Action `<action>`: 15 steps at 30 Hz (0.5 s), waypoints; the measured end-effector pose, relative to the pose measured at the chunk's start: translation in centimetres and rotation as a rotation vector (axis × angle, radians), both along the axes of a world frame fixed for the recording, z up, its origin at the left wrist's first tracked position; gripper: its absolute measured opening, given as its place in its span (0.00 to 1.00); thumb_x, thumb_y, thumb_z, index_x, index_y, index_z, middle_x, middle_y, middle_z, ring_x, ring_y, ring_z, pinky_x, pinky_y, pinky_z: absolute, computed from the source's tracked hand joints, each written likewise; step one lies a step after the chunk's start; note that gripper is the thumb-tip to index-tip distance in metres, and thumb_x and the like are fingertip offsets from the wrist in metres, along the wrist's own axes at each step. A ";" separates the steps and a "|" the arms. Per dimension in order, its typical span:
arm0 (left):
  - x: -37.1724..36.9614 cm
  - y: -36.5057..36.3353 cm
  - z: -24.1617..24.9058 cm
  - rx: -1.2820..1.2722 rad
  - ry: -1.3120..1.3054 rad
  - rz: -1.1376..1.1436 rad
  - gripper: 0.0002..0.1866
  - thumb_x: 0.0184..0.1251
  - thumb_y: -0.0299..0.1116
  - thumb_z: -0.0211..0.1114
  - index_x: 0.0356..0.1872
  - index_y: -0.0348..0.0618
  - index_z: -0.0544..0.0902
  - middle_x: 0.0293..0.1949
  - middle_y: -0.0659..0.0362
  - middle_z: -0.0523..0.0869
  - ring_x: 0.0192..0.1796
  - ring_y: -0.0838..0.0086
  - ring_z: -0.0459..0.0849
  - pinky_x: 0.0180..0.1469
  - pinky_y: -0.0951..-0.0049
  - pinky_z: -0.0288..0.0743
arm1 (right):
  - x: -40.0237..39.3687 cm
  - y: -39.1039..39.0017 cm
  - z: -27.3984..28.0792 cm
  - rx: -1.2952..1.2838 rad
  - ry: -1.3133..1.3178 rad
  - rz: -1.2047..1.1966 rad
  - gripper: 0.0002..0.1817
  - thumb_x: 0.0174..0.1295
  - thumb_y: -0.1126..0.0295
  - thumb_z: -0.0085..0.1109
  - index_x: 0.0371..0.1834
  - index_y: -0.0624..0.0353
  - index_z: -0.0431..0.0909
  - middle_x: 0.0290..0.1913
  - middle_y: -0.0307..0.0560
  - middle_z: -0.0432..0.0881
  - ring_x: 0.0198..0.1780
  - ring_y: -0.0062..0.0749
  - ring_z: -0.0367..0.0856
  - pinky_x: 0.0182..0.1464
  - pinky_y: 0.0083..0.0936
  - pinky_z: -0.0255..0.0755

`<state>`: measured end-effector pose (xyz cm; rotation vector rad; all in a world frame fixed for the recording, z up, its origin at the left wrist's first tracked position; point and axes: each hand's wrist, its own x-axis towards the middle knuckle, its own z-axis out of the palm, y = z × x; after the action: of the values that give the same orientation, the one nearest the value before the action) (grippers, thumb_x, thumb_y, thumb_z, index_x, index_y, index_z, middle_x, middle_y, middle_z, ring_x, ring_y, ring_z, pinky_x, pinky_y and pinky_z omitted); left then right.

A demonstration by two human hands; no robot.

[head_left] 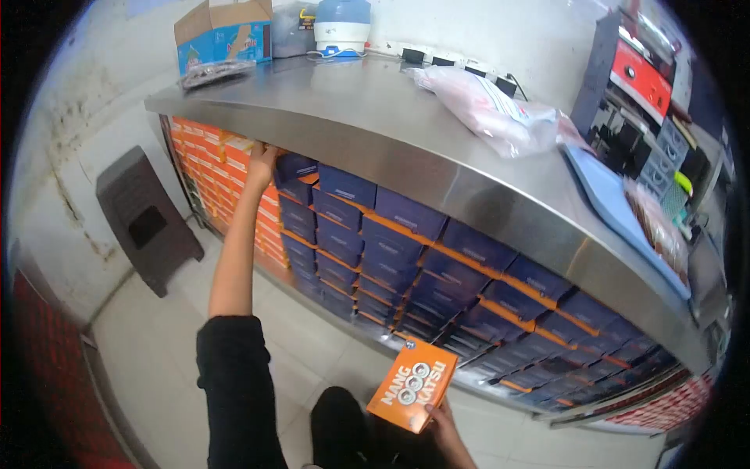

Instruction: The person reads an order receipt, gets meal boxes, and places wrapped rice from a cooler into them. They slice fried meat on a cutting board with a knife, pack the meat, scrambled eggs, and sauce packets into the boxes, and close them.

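My left hand (263,159) reaches up to the top of the stacked boxes, just under the steel counter's edge, where the orange boxes (226,156) meet the dark blue boxes (391,246). Its fingertips are hidden among the boxes, so its grip does not show. Low in the view, my right hand (444,426) holds an orange box (412,383) by its lower right corner. White lettering and round pictures mark the face of that box.
A steel counter (328,98) spans the view, bearing a blue carton (223,47), plastic bags (500,109) and a light blue tray (601,195). A dark stool (144,215) stands at left by the wall. Box stacks fill the space under the counter.
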<state>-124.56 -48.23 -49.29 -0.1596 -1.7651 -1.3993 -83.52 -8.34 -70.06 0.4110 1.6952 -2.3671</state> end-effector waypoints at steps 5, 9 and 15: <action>-2.3 -2.6 -0.4 -0.784 -0.195 -0.038 0.19 0.62 0.37 0.56 0.50 0.34 0.74 0.48 0.46 0.78 0.52 0.66 0.76 0.54 0.70 0.68 | -1.5 -0.5 -0.8 -0.025 -0.124 -0.010 0.29 0.59 0.63 0.52 0.62 0.57 0.54 0.57 0.48 0.67 0.57 0.35 0.69 0.54 0.33 0.68; 0.6 -3.8 2.9 -0.665 -0.420 -0.162 0.18 0.64 0.37 0.53 0.50 0.35 0.75 0.49 0.51 0.79 0.51 0.67 0.76 0.53 0.72 0.68 | -3.1 -1.2 -0.4 -0.016 -0.166 0.100 0.33 0.59 0.60 0.51 0.64 0.62 0.51 0.59 0.50 0.65 0.60 0.38 0.66 0.57 0.36 0.64; -0.2 -6.5 1.5 -0.562 -0.345 -0.286 0.21 0.66 0.42 0.47 0.52 0.39 0.74 0.50 0.49 0.77 0.57 0.63 0.72 0.59 0.69 0.63 | -4.0 -2.5 0.4 -0.093 -0.169 0.093 0.34 0.59 0.58 0.51 0.64 0.63 0.50 0.61 0.50 0.63 0.62 0.38 0.64 0.60 0.37 0.61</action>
<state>-124.75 -54.71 -47.79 -0.5127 -2.4766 -1.1293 -87.53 -10.83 -69.70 0.4901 1.4915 -2.2652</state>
